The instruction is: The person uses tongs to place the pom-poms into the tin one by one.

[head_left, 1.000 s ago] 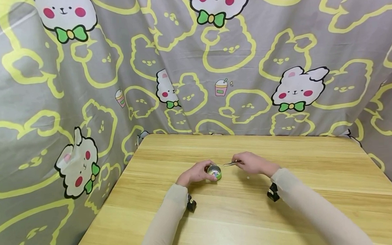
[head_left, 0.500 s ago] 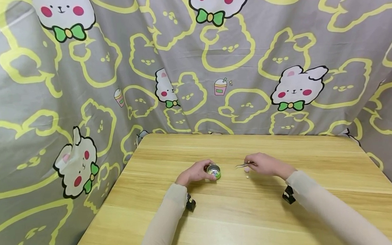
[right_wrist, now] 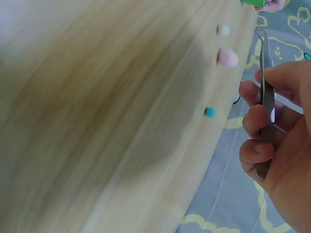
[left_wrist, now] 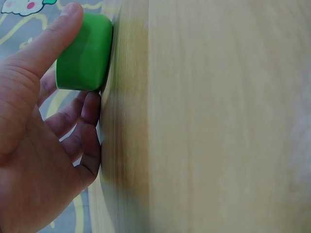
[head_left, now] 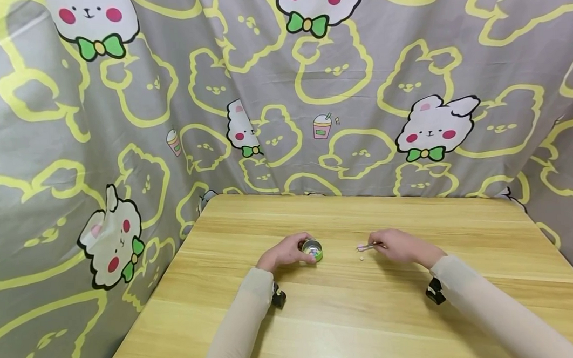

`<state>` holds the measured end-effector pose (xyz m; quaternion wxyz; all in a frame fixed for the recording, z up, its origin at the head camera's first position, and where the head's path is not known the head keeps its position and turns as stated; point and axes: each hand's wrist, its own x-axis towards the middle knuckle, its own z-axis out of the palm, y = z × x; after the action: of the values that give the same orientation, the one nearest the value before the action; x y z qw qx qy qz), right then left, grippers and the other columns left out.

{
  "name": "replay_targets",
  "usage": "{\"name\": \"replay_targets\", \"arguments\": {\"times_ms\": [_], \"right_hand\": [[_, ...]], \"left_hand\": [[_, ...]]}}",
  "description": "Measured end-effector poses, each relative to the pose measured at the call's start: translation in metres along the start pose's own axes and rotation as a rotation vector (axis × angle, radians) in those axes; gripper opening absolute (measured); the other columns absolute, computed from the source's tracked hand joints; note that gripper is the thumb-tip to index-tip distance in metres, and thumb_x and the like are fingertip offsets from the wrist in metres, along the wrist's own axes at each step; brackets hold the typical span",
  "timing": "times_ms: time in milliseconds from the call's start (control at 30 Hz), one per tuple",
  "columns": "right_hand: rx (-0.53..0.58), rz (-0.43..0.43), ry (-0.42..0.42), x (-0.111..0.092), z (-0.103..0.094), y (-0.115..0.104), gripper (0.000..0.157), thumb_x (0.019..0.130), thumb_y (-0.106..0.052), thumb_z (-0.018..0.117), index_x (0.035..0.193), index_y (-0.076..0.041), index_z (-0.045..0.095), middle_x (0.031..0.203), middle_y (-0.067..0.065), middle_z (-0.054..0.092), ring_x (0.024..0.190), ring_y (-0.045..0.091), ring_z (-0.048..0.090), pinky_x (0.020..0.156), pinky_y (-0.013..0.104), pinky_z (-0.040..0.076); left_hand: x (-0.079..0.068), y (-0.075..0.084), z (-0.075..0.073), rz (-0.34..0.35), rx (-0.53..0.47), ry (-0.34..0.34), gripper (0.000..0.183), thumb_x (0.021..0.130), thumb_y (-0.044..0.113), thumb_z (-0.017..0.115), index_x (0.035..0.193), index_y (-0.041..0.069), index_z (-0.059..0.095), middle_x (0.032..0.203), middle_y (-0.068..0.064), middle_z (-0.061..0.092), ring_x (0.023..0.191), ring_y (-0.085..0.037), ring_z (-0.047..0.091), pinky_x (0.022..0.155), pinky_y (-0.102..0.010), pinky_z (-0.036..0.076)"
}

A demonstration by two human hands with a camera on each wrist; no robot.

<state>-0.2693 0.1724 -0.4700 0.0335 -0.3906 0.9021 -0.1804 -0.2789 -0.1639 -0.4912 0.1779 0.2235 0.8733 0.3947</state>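
Note:
My left hand (head_left: pixel 290 250) grips a small green tin (left_wrist: pixel 87 53) between thumb and fingers on the table. Small coloured bits lie inside the tin in the head view. Slim metal tweezers (right_wrist: pixel 267 121) are held in my right hand (head_left: pixel 394 244), their tips slightly apart with nothing seen between them. In the head view the tips are at a small pink ball (head_left: pixel 360 247); whether they touch it I cannot tell. Close to it sits a smaller white ball (head_left: pixel 361 259). The right wrist view also has a teal ball (right_wrist: pixel 210 112) on the table, hidden in the head view.
Both hands work over a light wood table (head_left: pixel 323 323). A grey curtain (head_left: pixel 272 93) with yellow outlines and white rabbits hangs behind the table and along its left and right sides. A black device (head_left: pixel 435 292) is strapped at the right wrist.
My right hand has moved right with the tweezers, away from the tin to the balls. The pink and white balls have come into sight beside it. My left hand stays on the tin.

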Motion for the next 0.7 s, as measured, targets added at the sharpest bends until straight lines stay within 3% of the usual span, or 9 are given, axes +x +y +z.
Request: {"name": "replay_targets", "arguments": {"times_ms": [433,700], "right_hand": [[-0.014,-0.030,0.027,-0.014,0.007,0.006,0.011,0.092,-0.004,0.056,0.093,-0.013,0.062,0.086,-0.005,0.061,0.068,0.005,0.047,0.061,0.028,0.041],[-0.025,-0.031,0.020,-0.016,0.009,0.007,0.011,0.092,-0.005,0.057,0.093,-0.014,0.064,0.090,-0.005,0.062,0.078,0.007,0.055,0.067,0.033,0.047]], "left_hand": [[0.000,-0.003,0.000,0.035,0.017,-0.010,0.044,0.081,0.025,0.076,0.119,0.013,0.057,0.103,0.001,0.060,0.091,-0.013,0.053,0.078,-0.028,0.044],[0.000,-0.001,0.000,-0.006,-0.006,-0.003,0.045,0.080,0.024,0.078,0.119,0.016,0.057,0.104,0.001,0.060,0.092,-0.015,0.053,0.080,-0.032,0.043]]}}
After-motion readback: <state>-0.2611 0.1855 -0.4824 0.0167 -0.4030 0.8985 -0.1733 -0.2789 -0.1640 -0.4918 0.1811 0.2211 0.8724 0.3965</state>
